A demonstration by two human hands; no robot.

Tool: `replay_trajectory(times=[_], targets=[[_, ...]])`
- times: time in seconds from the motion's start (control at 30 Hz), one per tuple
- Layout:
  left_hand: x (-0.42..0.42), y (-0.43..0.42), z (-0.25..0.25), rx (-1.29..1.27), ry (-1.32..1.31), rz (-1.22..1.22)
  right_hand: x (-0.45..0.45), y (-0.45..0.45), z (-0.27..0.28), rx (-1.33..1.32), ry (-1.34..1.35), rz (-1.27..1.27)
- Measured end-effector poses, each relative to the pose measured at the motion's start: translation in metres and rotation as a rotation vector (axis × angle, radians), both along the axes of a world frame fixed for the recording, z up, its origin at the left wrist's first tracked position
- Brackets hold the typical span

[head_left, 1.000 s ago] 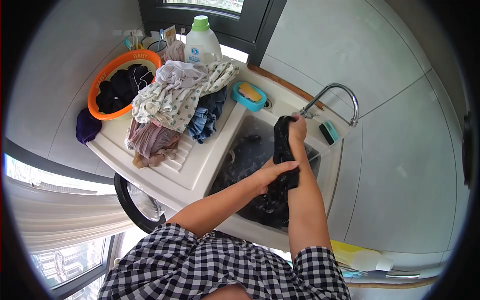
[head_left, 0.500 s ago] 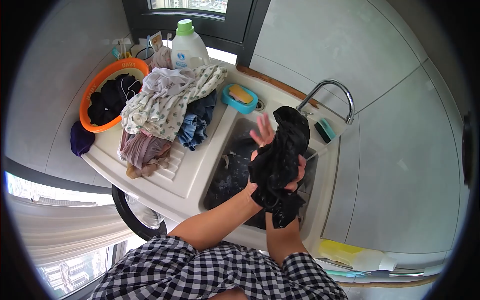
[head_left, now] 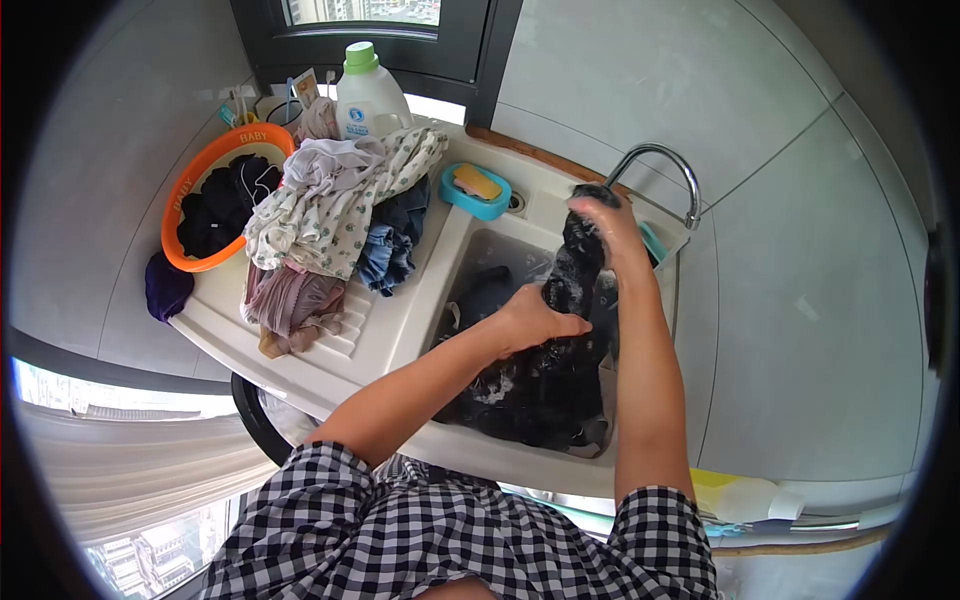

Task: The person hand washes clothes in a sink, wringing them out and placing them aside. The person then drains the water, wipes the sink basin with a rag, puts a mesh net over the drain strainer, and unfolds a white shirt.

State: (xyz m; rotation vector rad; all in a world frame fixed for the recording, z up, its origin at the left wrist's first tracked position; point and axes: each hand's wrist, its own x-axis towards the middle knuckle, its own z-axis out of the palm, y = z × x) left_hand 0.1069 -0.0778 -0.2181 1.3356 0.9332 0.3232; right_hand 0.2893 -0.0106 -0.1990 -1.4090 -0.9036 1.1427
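Observation:
A wet black cloth (head_left: 575, 285) with suds on it is stretched between my hands over the sink basin (head_left: 415, 330). My right hand (head_left: 610, 220) grips its upper end near the base of the faucet. Lower down, my left hand (head_left: 540, 320) is closed round the cloth, thumb on top. The cloth's lower part spreads into grey, soapy water, where more dark fabric lies.
Left of the basin lie piled clothes (head_left: 310, 210), an orange tub (head_left: 180, 190) with black fabric and a detergent bottle (head_left: 370, 100). A blue soap dish (head_left: 480, 207) and a curved faucet (head_left: 690, 190) are behind the basin; a teal brush (head_left: 652, 243) is at right.
The bunched black cloth has been lowered and stretched out. My right hand has moved up and away to the cloth's far end; my left hand, spread before, has closed on the cloth.

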Motion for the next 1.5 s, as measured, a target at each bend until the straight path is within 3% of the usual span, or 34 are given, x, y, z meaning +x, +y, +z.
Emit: replay_trajectory(times=[0.07, 0.17, 0.33, 0.43, 0.53, 0.63, 0.7, 0.73, 0.77, 0.83, 0.9, 0.97, 1.07, 1.2, 1.3, 1.37, 1.5], targets=[[0.009, 0.006, -0.003, 0.309, 0.256, -0.024, -0.004, 0.004, -0.006, 0.035, -0.355, 0.002], [0.02, 0.016, -0.026, 0.572, 0.496, -0.093, -0.013, 0.004, -0.019, 0.009, -1.135, -0.078], [0.029, 0.026, -0.059, 0.801, 0.566, -0.104, -0.042, 0.003, -0.016, -0.296, -1.37, -0.04], [0.025, 0.026, -0.055, 0.825, 0.573, -0.086, -0.043, 0.005, -0.018, -0.296, -1.348, -0.08], [0.018, 0.027, -0.039, 0.793, 0.512, 0.006, -0.049, 0.006, -0.011, -0.134, -1.321, -0.159], [0.007, 0.031, -0.014, 0.682, 0.367, 0.15, -0.048, 0.01, 0.01, 0.114, -1.13, -0.216], [-0.002, 0.039, 0.002, 0.568, 0.285, 0.218, -0.034, 0.014, 0.025, 0.272, -0.656, -0.125], [0.002, 0.054, -0.015, 0.448, 0.028, 0.293, -0.033, 0.014, 0.027, 0.323, -0.397, -0.166], [0.005, 0.061, -0.012, 0.17, -0.305, 0.355, -0.032, 0.006, 0.035, 0.338, -0.064, 0.035], [-0.002, 0.06, 0.03, -0.157, -0.491, 0.468, -0.026, -0.009, 0.011, 0.223, 0.129, 0.149], [-0.001, 0.069, 0.041, -0.15, -0.677, 0.546, -0.048, -0.04, -0.019, 0.106, 0.514, 0.17], [-0.002, 0.075, 0.051, -0.157, -0.794, 0.661, -0.09, -0.086, -0.02, 0.003, 0.692, 0.303], [-0.009, 0.083, 0.055, 0.04, -0.87, 0.748, -0.076, -0.088, -0.077, 0.076, 0.435, 0.572], [-0.05, 0.101, 0.08, 0.178, -0.869, 0.732, -0.069, -0.122, -0.067, -0.011, 0.115, 0.26], [-0.098, 0.155, 0.075, 0.295, -0.763, 0.84, -0.054, -0.129, -0.08, 0.027, -0.073, 0.291], [-0.141, 0.163, 0.101, 0.258, -0.733, 0.859, -0.049, -0.135, -0.096, -0.021, -0.126, 0.278], [-0.242, 0.175, 0.153, 0.469, -0.623, 0.899, -0.05, -0.145, -0.125, -0.059, -0.205, 0.319]])
